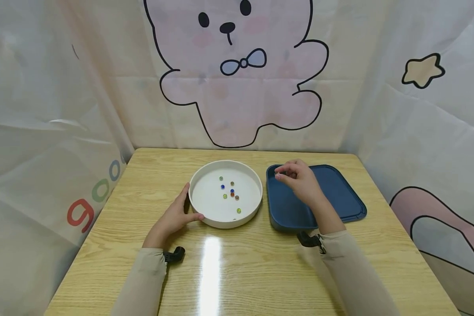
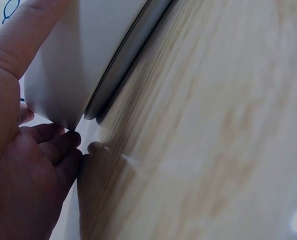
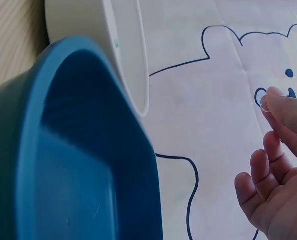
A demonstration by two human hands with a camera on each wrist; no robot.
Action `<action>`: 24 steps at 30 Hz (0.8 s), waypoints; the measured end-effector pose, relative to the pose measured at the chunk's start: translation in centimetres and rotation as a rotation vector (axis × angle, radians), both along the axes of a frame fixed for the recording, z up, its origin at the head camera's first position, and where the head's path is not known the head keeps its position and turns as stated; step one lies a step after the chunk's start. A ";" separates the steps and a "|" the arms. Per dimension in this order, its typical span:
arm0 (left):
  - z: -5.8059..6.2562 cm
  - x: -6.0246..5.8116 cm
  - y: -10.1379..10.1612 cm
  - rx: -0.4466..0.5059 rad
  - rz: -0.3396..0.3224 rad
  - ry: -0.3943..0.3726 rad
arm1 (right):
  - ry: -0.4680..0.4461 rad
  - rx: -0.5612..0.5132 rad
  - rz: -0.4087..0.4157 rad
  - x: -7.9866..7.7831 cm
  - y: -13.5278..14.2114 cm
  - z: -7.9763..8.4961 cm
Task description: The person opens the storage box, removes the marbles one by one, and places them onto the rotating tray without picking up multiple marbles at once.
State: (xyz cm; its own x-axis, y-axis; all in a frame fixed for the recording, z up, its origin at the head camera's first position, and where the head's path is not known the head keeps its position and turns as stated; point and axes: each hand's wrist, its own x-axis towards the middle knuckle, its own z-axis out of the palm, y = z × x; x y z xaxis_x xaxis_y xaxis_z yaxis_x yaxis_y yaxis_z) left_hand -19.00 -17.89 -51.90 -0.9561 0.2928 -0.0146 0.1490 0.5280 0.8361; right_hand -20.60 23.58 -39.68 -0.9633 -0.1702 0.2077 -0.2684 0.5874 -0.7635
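My left hand [image 1: 171, 219] holds the side of a round white dish [image 1: 226, 225], thumb at its front edge and fingers along its left wall. In the left wrist view the fingertips [image 2: 71, 142] curl in at the bottom of the dish's wall. Inside the dish lie several small glass marbles [image 1: 232, 191], blue, green, amber and reddish. Over the left part of a dark blue plastic tub [image 1: 286, 208], my right hand [image 1: 300, 182] pinches a small clear marble [image 3: 264, 104] between thumb and forefinger. In the right wrist view its other fingers are loosely bent.
A flat dark blue lid [image 1: 339, 193] lies to the right of the tub, partly behind my right forearm. The wooden table [image 1: 253, 272] carries a bright light reflection at the front. Printed cloth [image 1: 237, 109] hangs behind the table and along both sides.
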 end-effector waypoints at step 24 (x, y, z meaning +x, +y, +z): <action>0.2 0.1 0.0 0.040 -0.004 -0.006 | -0.060 0.049 0.110 -5.2 -6.9 0.0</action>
State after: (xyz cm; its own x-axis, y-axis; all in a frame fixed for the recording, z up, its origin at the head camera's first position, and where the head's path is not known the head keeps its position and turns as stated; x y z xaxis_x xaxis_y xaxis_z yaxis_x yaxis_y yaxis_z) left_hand -18.90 -17.89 -51.74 -0.9549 0.2970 -0.0085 0.1458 0.4936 0.8574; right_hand -25.79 16.66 -39.72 -0.9486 -0.2842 0.1390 -0.2879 0.5935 -0.7516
